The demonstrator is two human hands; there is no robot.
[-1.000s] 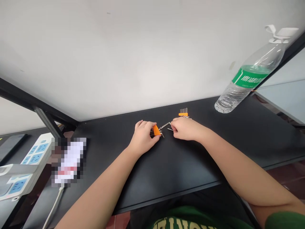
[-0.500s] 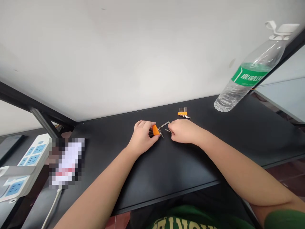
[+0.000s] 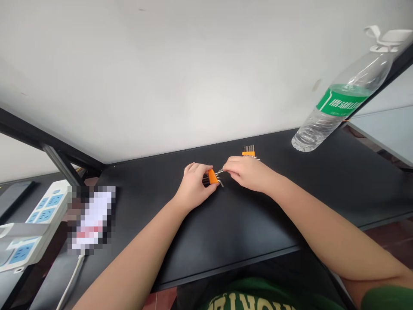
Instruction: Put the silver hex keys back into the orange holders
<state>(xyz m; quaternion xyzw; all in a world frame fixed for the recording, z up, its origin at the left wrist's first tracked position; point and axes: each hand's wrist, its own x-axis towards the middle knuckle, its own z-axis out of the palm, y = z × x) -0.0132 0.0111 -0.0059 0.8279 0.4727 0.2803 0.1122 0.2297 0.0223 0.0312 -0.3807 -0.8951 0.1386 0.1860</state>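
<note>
The holder (image 3: 212, 176) is a small orange block, with grey metal keys set through it; one bent key (image 3: 221, 183) sticks out on the right, its short end angled down. It sits above the middle of the black desk (image 3: 226, 232), gripped between the thumb and fingers of the left hand (image 3: 192, 184). The right hand (image 3: 247, 171) pinches a slim metal key (image 3: 219, 172) that reaches to the holder's right side; whether its tip is in a slot is too small to tell. The left hand covers much of the keys' other ends, and the right hand's curled fingers hide the far end of the pinched key.

Just behind the right hand lies a second holder (image 3: 248, 153), also orange, carrying a row of upright-pointing keys; its lower edge is partly covered. The clear bottle (image 3: 342, 99), green-labelled and white-capped, stands farther right, its liquid level hard to make out. At left, a pixelated patch obscures a thing joined to a white cable (image 3: 71, 280).
</note>
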